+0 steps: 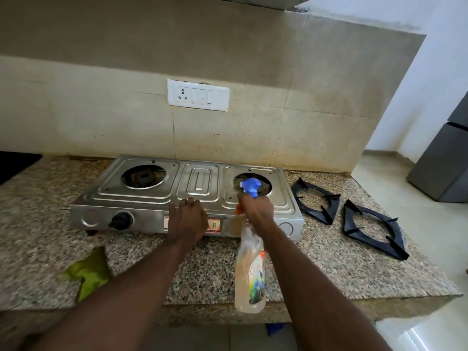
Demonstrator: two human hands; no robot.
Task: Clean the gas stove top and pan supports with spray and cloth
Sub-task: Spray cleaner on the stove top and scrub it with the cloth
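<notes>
My right hand (pixel 255 207) grips the neck of the spray bottle (pixel 250 272), its blue nozzle over the right burner hole of the stove (pixel 162 193); my fist hides the trigger. My left hand (pixel 187 220) rests curled on the stove's front edge, covering part of a label, seemingly holding nothing. Both pan supports (pixel 316 200) lie on the counter (pixel 202 269) right of the stove. The green cloth (pixel 87 271), blurred, lies left.
</notes>
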